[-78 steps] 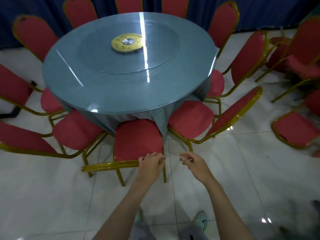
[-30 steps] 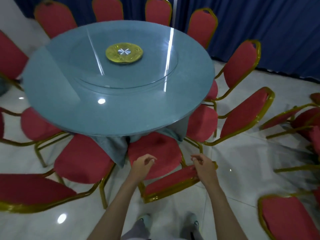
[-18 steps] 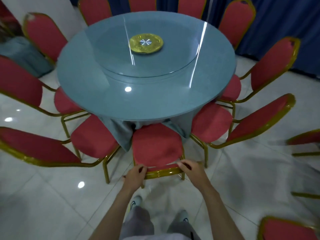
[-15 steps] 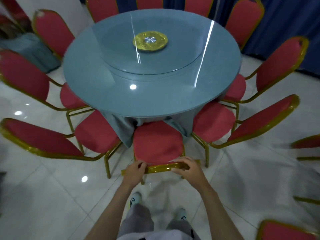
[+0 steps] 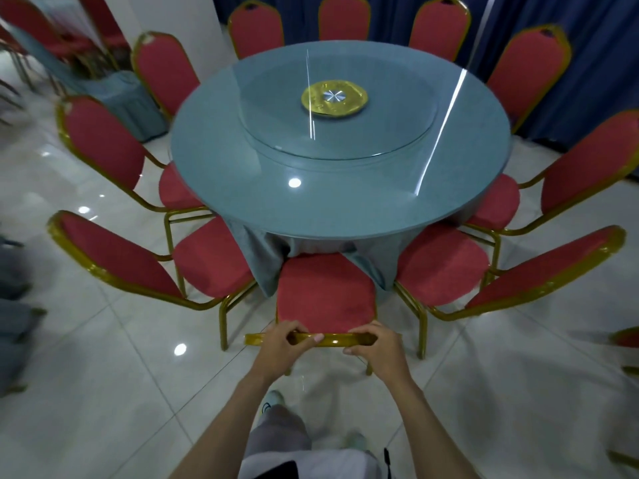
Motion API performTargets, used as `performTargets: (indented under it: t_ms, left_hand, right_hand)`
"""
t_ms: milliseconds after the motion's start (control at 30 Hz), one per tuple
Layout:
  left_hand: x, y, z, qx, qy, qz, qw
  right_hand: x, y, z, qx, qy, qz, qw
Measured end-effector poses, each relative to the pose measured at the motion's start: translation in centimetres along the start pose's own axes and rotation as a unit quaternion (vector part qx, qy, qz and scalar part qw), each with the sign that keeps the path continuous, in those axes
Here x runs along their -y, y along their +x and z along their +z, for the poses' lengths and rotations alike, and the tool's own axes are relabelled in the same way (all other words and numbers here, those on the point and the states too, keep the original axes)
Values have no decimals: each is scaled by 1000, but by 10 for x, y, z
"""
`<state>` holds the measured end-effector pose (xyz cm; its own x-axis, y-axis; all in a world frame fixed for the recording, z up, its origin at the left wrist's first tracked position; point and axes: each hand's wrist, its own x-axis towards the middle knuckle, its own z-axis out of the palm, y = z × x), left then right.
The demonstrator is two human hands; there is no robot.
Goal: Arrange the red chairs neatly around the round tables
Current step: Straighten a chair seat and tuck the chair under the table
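Previously skewed red-cushioned gold-framed chair [image 5: 325, 292] is squaring to round blue-grey counter [image 5: 345, 205], left hand [image 5: 281, 350] and right hand [image 5: 378, 350] clamping backrest [image 5: 332, 339] for steering.

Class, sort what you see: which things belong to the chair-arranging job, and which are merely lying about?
Job: near red chair, gripped by left hand and right hand; chair to its right; round table.
Lying about: gold disc; glass turntable; blue curtain.

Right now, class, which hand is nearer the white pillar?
Left. The pillar stands far back on the left. The left hand grips the chair rail left of its middle, the right hand right of it, farther from the pillar.
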<state>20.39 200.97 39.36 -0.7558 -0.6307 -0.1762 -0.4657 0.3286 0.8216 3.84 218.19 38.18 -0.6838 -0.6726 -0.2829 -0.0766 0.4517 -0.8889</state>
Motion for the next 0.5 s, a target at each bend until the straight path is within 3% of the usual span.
performTargets:
  t_ms: [200, 400, 500]
  left_hand:
    - [5, 5, 1, 1, 21, -5, 1000]
    - [9, 3, -25, 19, -111, -72, 991]
    - [17, -3, -45, -3, -116, -88, 989]
  right_hand:
    - [7, 2, -2, 11, 14, 10, 1000]
    - [34, 17, -18, 113, 6, 43, 993]
    - [53, 30, -10, 77, 6, 9, 997]
